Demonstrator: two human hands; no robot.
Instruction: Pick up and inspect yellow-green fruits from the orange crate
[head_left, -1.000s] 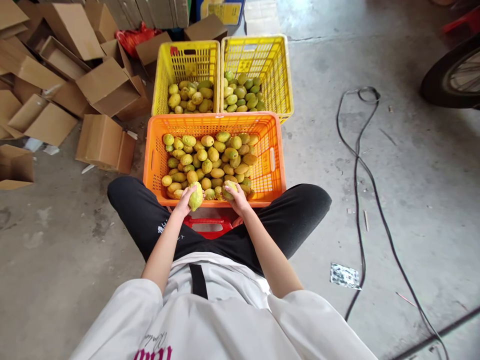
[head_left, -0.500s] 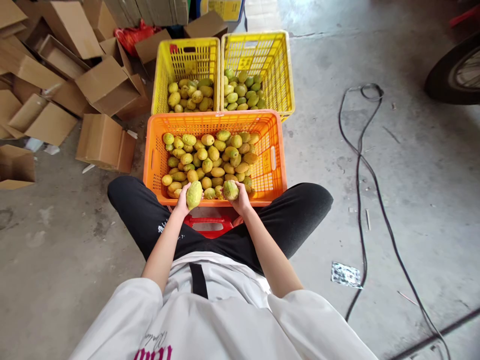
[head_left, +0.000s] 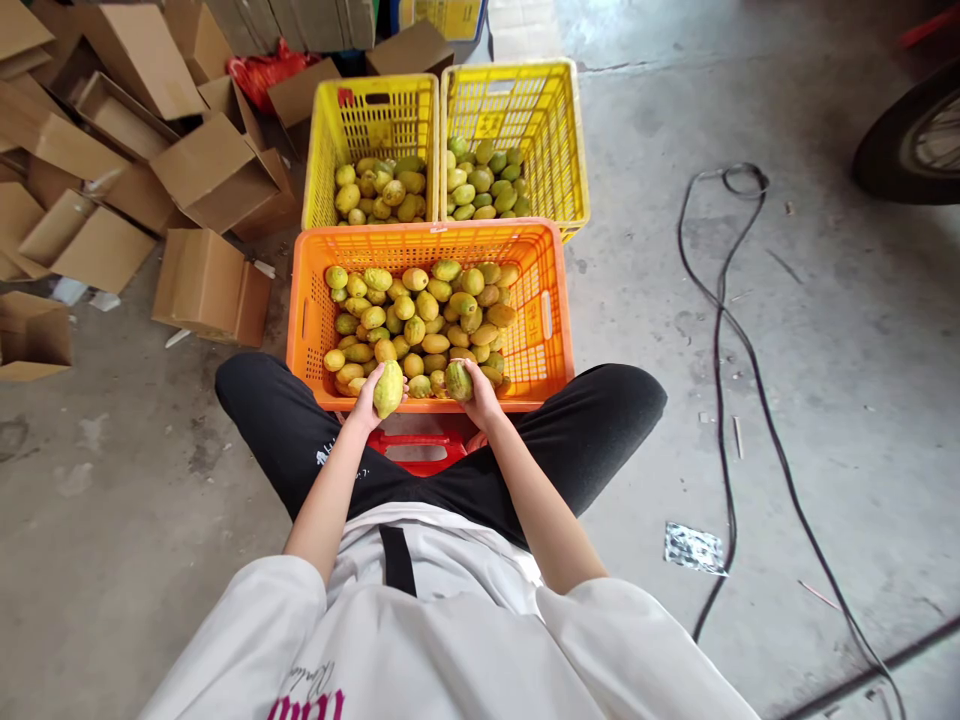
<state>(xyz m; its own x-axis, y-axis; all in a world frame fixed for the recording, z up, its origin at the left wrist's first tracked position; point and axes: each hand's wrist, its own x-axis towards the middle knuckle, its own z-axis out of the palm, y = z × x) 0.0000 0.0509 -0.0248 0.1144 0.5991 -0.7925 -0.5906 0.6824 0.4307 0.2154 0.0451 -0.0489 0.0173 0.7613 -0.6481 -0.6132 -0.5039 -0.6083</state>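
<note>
My left hand (head_left: pixel 364 408) is closed round a bumpy yellow-green oval fruit (head_left: pixel 388 390), held over the near rim of the orange crate (head_left: pixel 300 330). A darker, greener ridged fruit (head_left: pixel 458 382) sits in my right hand (head_left: pixel 484 400), level with the first and a short way to its right. Under and beyond both hands, the crate holds many yellow, orange and green oval fruits (head_left: pixel 426 306). The exact kind of fruit I cannot tell.
Behind the orange crate stand a left yellow crate (head_left: pixel 322 150) and a right yellow crate (head_left: pixel 555 130), each partly filled with fruit. Cardboard boxes (head_left: pixel 214 280) are piled at left. A black cable (head_left: pixel 727 310) loops over the floor at right, near a wheel (head_left: pixel 915 150).
The right-hand fruit has turned in my fingers and moved slightly left, showing a greener side. My left hand and its fruit are almost unchanged.
</note>
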